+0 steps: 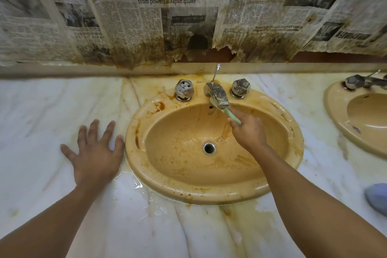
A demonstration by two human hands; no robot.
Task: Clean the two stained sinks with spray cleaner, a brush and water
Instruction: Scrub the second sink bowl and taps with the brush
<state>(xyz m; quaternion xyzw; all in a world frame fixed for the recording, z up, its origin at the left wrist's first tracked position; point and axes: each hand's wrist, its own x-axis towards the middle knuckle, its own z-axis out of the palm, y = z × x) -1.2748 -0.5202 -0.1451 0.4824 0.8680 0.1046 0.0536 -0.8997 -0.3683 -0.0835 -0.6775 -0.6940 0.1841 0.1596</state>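
Note:
A tan oval sink with brown stains on its rim and basin sits in the marble counter straight ahead. My right hand is inside the basin, shut on a pale green brush handle whose head is hidden under the chrome spout. My left hand lies flat and open on the counter just left of the sink rim. A second tan sink shows at the right edge, partly cut off. No spray bottle is clearly in view.
Two chrome faceted knobs flank the spout, with a drain rod behind. Puddled water lies on the counter at the sink's front left. Stained newspaper covers the wall. A blurred blue-grey object sits at far right.

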